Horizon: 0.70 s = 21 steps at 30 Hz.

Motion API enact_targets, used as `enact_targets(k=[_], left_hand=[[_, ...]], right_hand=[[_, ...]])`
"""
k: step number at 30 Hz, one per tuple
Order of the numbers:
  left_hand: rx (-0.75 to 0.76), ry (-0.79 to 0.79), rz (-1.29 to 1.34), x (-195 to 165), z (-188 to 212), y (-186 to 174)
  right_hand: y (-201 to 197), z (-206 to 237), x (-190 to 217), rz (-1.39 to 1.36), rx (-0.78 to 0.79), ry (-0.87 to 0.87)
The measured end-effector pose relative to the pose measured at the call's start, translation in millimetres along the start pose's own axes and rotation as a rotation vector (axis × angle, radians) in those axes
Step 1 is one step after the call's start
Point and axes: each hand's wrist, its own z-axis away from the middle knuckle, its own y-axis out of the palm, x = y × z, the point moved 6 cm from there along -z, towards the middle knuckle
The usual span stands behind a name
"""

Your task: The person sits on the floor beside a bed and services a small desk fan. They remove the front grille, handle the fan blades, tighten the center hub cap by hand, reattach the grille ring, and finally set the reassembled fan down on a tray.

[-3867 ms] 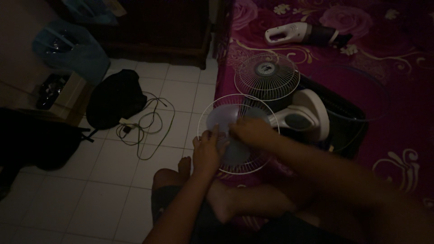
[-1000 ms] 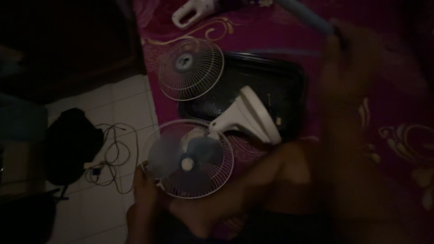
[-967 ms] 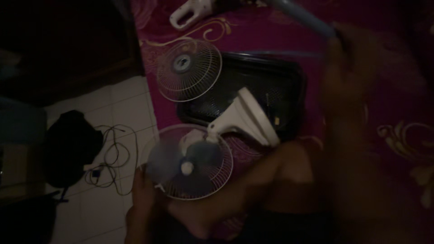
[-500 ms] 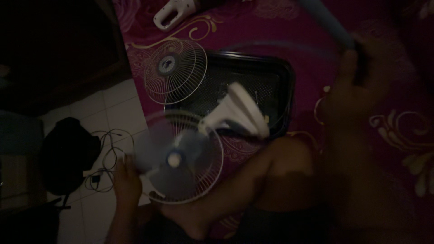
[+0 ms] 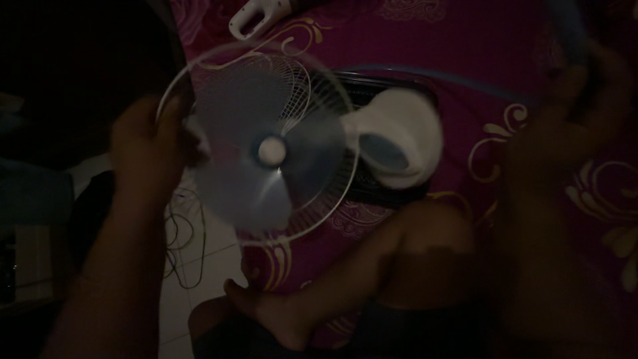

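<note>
Fan head: round white wire-guard electric fan with translucent blue blades and a white hub, lifted off the surface and facing the camera, in the left half of the view above the edge of the bed.
Motor housing: white rounded plastic motor housing behind the guard, to its right, over the dark tray.
Left hand: left hand at the guard's left rim, fingers curled around the wire edge and gripping it.
Right hand: right hand raised at upper right, well apart from the fan, blurred; fingers look closed about a pale blue rod-like object, though the grip is not clear.
Second guard: loose white wire fan guard lying behind the held fan, mostly covered by it.
Tray: dark rectangular tray on the bed, under the housing.
Bedding: magenta bed cover with gold floral scrollwork, bearing all of the above.
White part: white plastic handle-shaped part at the top edge, on the cover.
Legs: the person's bare knee and foot, below the fan.
Floor: pale tiled floor at lower left, with tangled dark cable.
</note>
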Motion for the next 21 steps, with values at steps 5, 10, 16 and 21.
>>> enact_targets(k=[5, 10, 16, 21], left_hand=[[0.085, 0.148, 0.162, 1.4, -71.5, 41.6], [0.061, 0.078, -0.048, 20.1, -118.0, 88.8], [0.017, 0.082, -0.208, 85.5, -130.7, 109.3], [-0.037, 0.434, -0.262, 161.4, -110.9, 128.0]], right_hand=[[36.5, -18.0, 7.9, -0.652, 0.335, 0.084], [51.8, -14.1, 52.4, 0.130, 0.431, -0.305], [59.6, -6.0, 60.3, 0.250, 0.462, -0.336], [54.2, 15.6, 51.7, 0.208, 0.396, -0.273]])
